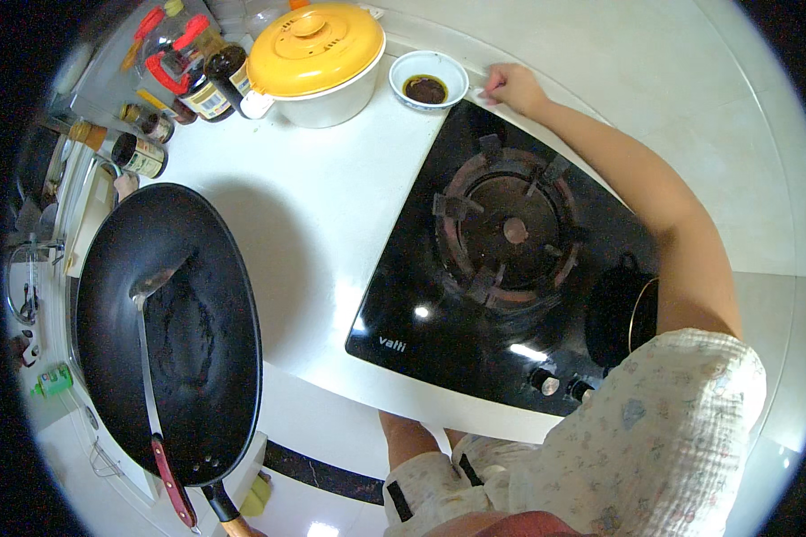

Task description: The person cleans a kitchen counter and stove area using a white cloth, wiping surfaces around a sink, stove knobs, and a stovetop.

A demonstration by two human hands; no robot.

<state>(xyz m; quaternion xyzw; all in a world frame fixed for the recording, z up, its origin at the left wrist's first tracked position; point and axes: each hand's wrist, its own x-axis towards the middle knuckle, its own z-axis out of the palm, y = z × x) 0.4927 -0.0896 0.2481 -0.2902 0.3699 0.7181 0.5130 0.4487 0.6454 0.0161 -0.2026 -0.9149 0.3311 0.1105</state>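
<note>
My right hand (516,88) reaches across the back of the counter, fingers curled around a small white item (481,96) that is blurred. Just left of it stands a white bowl (396,74) with a dark, oily sauce (425,88) in it. Below my forearm lies a black glass gas hob (403,295) with one bare burner (514,229). A large black wok (201,403) fills the left side, steeply tilted. A spatula with a red handle (172,480) lies in it. The wok's handle (220,503) runs off the bottom edge; my left hand is out of view.
A white pot with a yellow lid (316,50) stands at the back. Sauce bottles (208,94) and small jars (140,154) line the left rear. Hob knobs (545,381) sit at the front edge. A tap (30,252) and a green bottle (55,380) are far left.
</note>
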